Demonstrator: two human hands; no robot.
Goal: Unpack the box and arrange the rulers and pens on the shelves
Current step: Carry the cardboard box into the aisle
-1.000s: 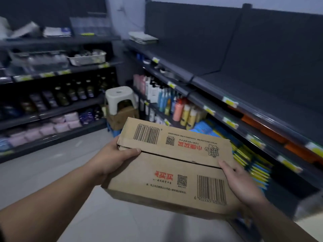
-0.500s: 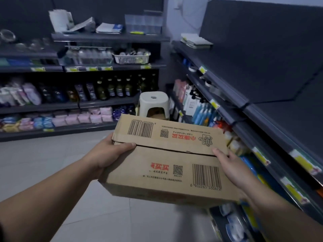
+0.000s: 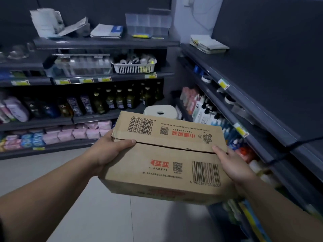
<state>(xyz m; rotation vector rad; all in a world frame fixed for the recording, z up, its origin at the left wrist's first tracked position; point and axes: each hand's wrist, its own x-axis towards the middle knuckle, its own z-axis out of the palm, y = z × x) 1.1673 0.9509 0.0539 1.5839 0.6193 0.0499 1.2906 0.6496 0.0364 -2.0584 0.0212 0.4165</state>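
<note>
Left hand (image 3: pixel 111 151): grips the left end of the cardboard box (image 3: pixel 166 165), thumb on top.
Right hand (image 3: pixel 232 165): holds the right end.
Box: closed, in the air beside the shelves (image 3: pixel 262 81).
Risk: may tip and fall if one hand lets go.

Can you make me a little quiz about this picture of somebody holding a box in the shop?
1. True or false: the flaps of the cardboard box lie closed.
2. Which thing shows just beyond the box? A. a white stool B. a red bucket C. a ladder
3. Fill in: the left hand and the right hand hold the box at its two ___.
Key: 1 true; 2 A; 3 ends.
</note>
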